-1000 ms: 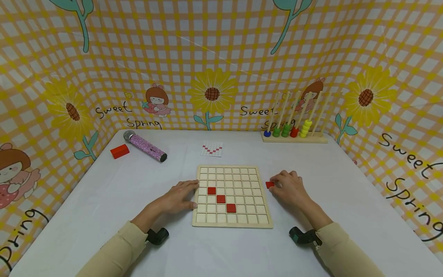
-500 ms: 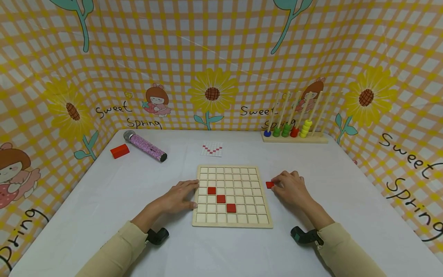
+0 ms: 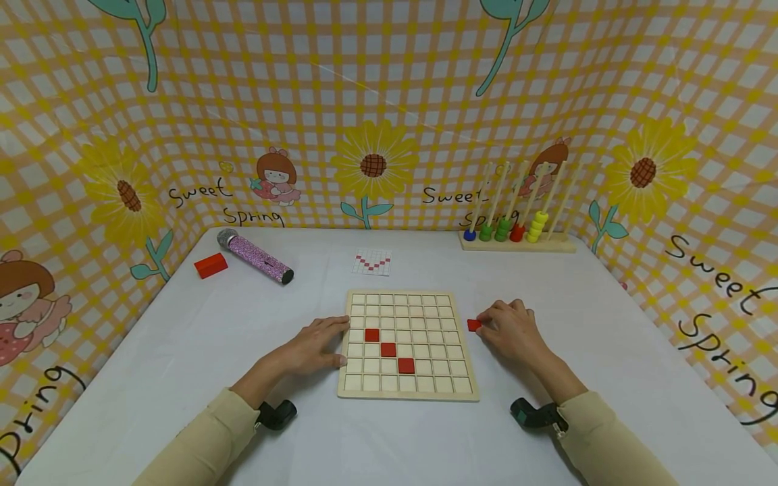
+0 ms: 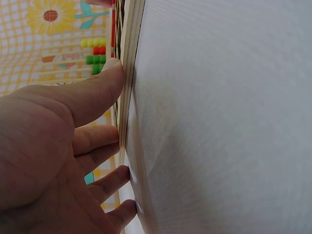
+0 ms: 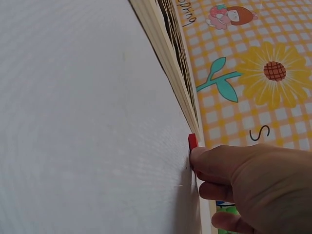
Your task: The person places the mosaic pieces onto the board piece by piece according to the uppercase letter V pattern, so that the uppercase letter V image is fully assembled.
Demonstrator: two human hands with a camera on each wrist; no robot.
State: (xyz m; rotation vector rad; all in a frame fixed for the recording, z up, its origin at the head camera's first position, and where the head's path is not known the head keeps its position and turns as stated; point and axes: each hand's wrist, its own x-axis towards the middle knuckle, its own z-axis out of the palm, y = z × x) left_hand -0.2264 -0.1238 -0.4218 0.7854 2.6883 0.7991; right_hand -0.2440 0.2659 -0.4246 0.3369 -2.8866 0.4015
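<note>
A square wooden grid board (image 3: 407,396) lies flat on the white tabletop. Three red tiles (image 3: 388,349) sit in its cells, forming a diagonal from the left down towards the front. My left hand (image 3: 313,344) rests against the board's left edge, thumb and fingertips touching the rim, as the left wrist view also shows. Just right of the board, my right hand (image 3: 510,327) pinches a loose red tile (image 3: 473,325) between thumb and fingers. That tile's thin side (image 5: 192,140) shows in the right wrist view, low by the tabletop; part of it is hidden by the fingers.
Behind the board lies a small paper card (image 3: 372,262) printed with a red V pattern on a grid. A glittery microphone (image 3: 258,258) and a red block (image 3: 211,265) are at the back left. A wooden bead-peg rack (image 3: 516,246) stands at the back right.
My right hand has shifted very slightly to the right at the loose red tile, which stays in about the same spot. The left hand and the board have not moved.
</note>
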